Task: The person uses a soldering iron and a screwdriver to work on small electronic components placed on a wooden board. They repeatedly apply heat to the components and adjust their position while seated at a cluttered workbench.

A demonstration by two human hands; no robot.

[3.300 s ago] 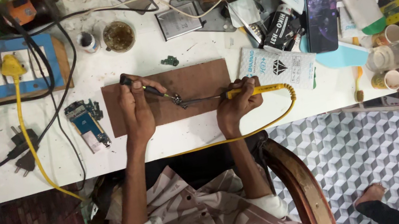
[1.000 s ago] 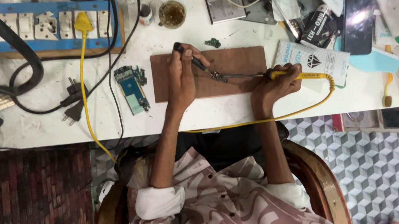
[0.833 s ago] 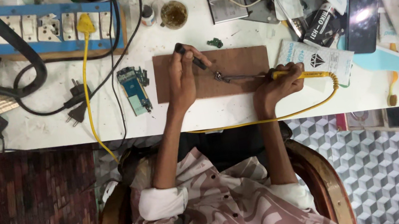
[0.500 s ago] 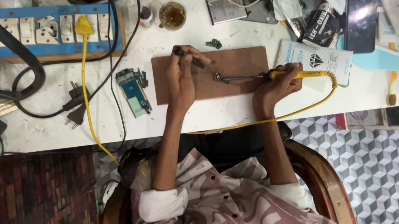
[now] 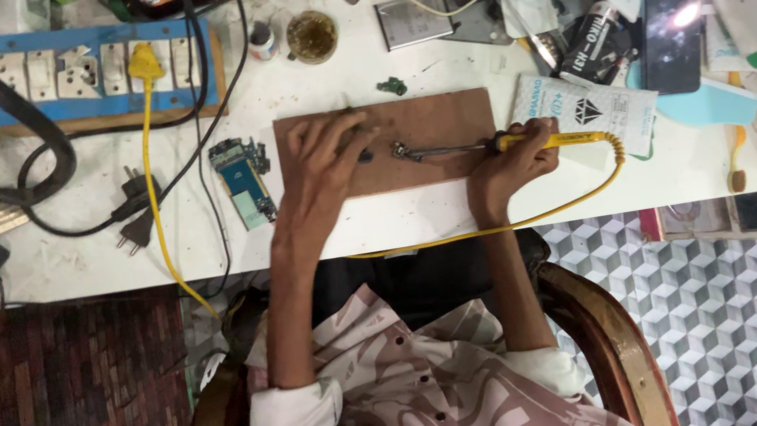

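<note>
Item: soldering iron at work on brown board, white bench

My right hand has its fingers curled tight about the iron's yellow handle; my left hand lies palm-down on the board, fingers bent, and I cannot tell whether they pinch anything, though a small dark piece shows just beside them; the iron lies over the board's right half, long axis running left to right, metal tip pointing left toward my left hand, handle and yellow cord trailing right; risks, as I judge them: the hot tip sits near the left fingers, so a slip could burn them; the looping cord could snag the bench edge and tug the iron off line.
</note>
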